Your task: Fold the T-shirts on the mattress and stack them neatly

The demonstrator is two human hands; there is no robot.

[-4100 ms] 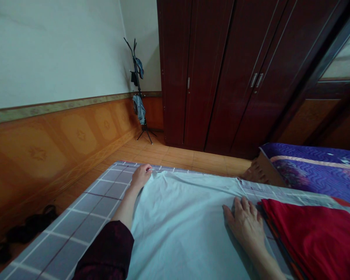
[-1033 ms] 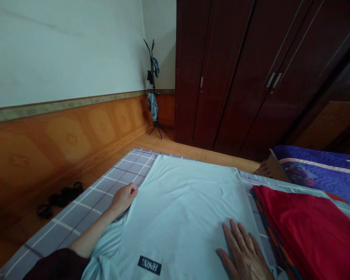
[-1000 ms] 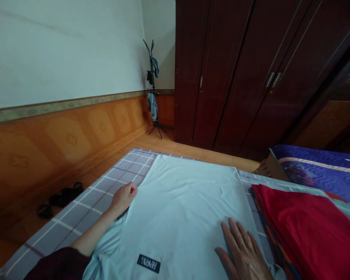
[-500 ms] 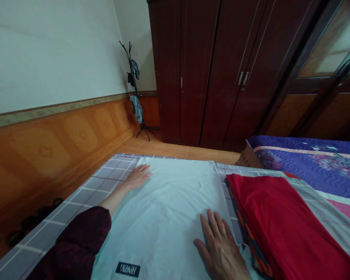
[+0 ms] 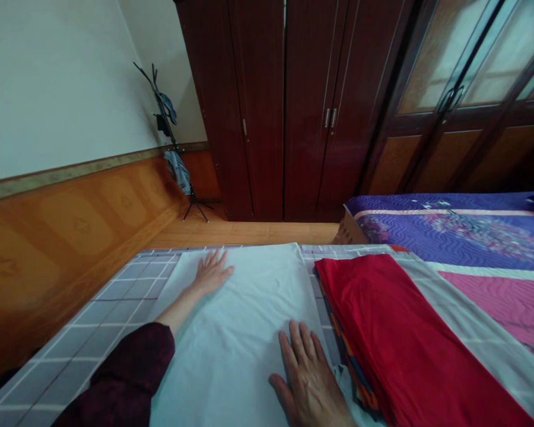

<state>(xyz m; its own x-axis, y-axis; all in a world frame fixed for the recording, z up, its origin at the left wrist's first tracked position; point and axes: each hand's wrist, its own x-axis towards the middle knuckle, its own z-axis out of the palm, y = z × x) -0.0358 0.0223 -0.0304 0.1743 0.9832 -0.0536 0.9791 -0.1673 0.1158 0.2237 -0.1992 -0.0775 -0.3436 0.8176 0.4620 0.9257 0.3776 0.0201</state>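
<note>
A white garment, seemingly a T-shirt, lies spread in a long panel in front of me, with light wrinkles across it. Near its far left part, my left hand rests flat with the fingers spread. My right hand lies palm down on the nearer right side, fingers stretched out and thumb apart. Neither hand grips anything. Just right of the shirt is a folded stack with a red cloth on top and darker, orange-patterned fabric under it.
The shirt lies on a grey checked cover. A purple floral bedspread is beyond it on the right. Dark red wardrobes stand along the back. A coat rack with hanging clothes is in the far left corner.
My view has turned right, and the printed label on the shirt's near end has left it. My left hand has shifted inward over the shirt; my right hand stays flat.
</note>
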